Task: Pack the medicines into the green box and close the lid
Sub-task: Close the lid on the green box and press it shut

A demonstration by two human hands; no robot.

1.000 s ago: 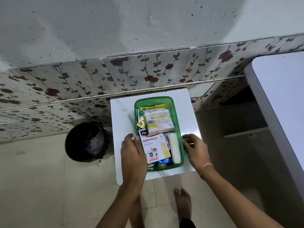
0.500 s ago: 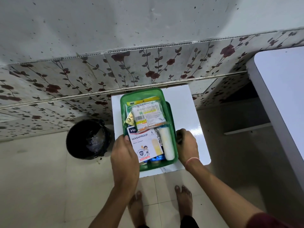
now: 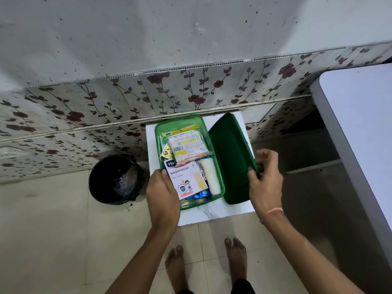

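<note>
The green box (image 3: 158, 132) stands on a small white table (image 3: 214, 213), filled with medicines: a white "WASHPROOF" plaster pack (image 3: 184, 179), a cotton-bud packet (image 3: 187, 143), a white gauze roll (image 3: 211, 177) and blister strips. My left hand (image 3: 162, 193) grips the box's near left rim. The dark green lid (image 3: 230, 158) lies tilted to the right of the box, and my right hand (image 3: 265, 179) holds its right edge.
A black bin (image 3: 115, 179) with a plastic liner stands on the floor to the left of the table. A larger white table (image 3: 358, 128) fills the right side. A flowered tile wall runs behind. My bare feet (image 3: 205, 264) are below the table's front edge.
The box was lifted and shifted left off the lid that lay beneath it. My right hand pulled the dark green lid out to the right, where it now shows fully.
</note>
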